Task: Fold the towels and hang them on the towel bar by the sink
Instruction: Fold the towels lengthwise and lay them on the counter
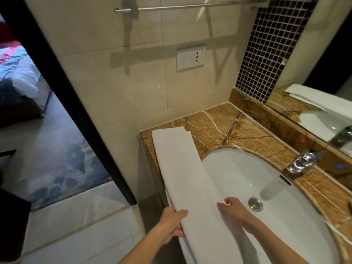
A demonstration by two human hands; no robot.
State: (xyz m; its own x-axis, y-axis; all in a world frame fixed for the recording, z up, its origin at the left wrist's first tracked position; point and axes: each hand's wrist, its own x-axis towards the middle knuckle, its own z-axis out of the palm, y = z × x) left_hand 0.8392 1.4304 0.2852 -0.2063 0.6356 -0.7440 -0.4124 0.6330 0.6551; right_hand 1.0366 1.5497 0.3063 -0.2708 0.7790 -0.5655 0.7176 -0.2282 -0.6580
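Observation:
A white towel, folded into a long narrow strip, lies along the left side of the brown marble counter and over the rim of the white sink. My left hand grips the towel's left edge near its close end, thumb on top. At the towel's right edge my right hand pinches the cloth with curled fingers. The metal towel bar runs along the wall high above the counter, with nothing hanging on it.
A chrome faucet stands at the sink's right rim, a drain plug in the basin. A wall socket sits under the bar. A mirror is on the right; a dark door frame and a bedroom lie to the left.

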